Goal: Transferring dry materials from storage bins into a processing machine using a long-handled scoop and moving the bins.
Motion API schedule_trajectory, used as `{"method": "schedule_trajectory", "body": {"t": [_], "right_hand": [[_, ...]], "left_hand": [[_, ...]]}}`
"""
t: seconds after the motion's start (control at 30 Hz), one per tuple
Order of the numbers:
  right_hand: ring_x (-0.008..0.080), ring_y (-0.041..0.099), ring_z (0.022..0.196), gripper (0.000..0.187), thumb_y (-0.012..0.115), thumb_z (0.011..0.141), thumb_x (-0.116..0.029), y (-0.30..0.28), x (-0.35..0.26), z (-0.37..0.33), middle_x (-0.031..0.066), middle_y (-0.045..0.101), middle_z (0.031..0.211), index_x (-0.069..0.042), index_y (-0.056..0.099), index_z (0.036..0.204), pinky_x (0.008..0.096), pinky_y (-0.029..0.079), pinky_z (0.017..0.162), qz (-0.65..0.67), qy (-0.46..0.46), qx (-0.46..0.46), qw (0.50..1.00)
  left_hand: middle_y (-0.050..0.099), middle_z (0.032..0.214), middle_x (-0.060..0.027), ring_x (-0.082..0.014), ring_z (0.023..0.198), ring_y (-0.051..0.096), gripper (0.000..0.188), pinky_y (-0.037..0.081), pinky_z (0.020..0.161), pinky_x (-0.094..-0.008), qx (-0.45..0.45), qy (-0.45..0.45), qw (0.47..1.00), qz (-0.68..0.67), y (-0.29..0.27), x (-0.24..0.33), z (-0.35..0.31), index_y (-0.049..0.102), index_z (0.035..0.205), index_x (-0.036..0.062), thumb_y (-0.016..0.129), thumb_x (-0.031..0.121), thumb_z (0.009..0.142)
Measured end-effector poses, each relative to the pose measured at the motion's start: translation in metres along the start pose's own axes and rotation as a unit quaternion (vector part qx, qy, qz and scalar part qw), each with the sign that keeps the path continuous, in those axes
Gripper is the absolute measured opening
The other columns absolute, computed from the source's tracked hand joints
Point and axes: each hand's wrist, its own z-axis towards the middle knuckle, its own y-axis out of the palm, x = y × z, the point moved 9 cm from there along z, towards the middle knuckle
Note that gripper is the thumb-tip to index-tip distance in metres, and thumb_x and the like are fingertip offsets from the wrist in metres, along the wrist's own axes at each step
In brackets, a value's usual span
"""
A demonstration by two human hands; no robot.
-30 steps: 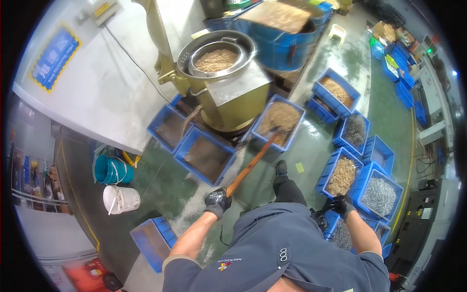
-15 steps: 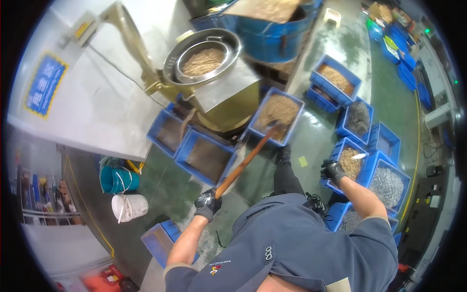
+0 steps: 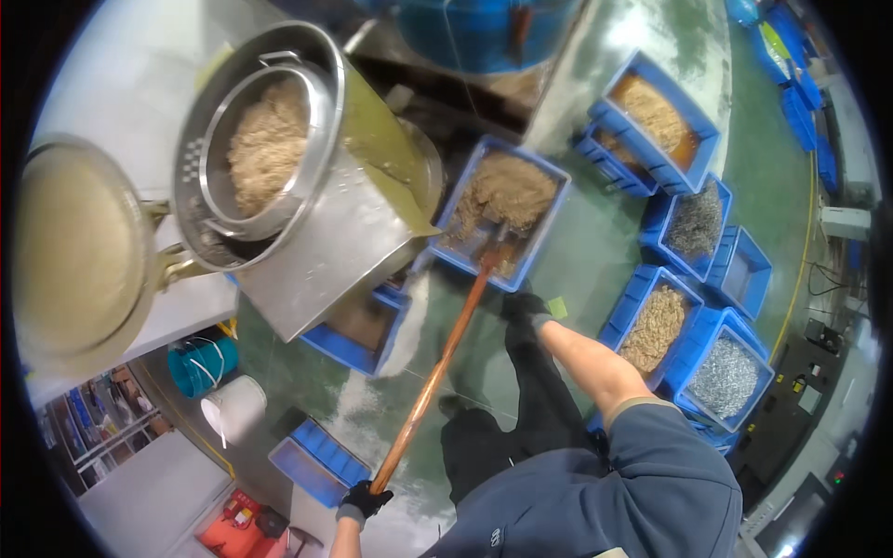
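Observation:
My left hand (image 3: 366, 500), in a dark glove, grips the upper end of the wooden handle of a shovel (image 3: 433, 377). The shovel slants away to a blue tub (image 3: 563, 200), its dark blade partly buried in wet tan-brown loose material (image 3: 507, 192). My right hand (image 3: 526, 309), also gloved, hangs near the tub's near edge, off the handle; its fingers blend with dark clothing and cannot be made out. Left of the tub stands a round metal drum machine (image 3: 326, 84) with an inner basket (image 3: 212, 130) of similar tan material. Its round lid (image 3: 79, 251) stands swung aside.
To the right are blue tubs of small metal pieces (image 3: 724, 375), tan bits (image 3: 656, 325) and dark grey pieces (image 3: 696, 219). Stacked tubs (image 3: 693, 153) stand farther off. A teal bucket (image 3: 200, 365), a white bucket (image 3: 237, 409) and another blue tub (image 3: 312, 465) lie left.
My view has shifted toward the drum machine. My right hand has swung from beside the right-hand tubs toward the tub with the shovel. My left hand, still on the handle, appears lower and nearer me.

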Motion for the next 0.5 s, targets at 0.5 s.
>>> {"method": "schedule_trajectory", "body": {"t": [0.5], "right_hand": [[0.0155,0.052,0.056,0.02,0.063,0.089,-0.035,0.156,0.181,0.16,-0.0009,0.052,0.062,-0.02,0.058,0.077,0.0291,0.042,0.051,0.564,0.351,-0.059,0.746]], "left_hand": [[0.069,0.079,-0.0158,-0.0373,0.074,0.067,0.032,0.053,0.064,-0.0484,0.228,-0.057,0.972,0.032,0.04,0.108,0.089,0.065,0.091,0.0183,0.058,0.049,0.085]]}}
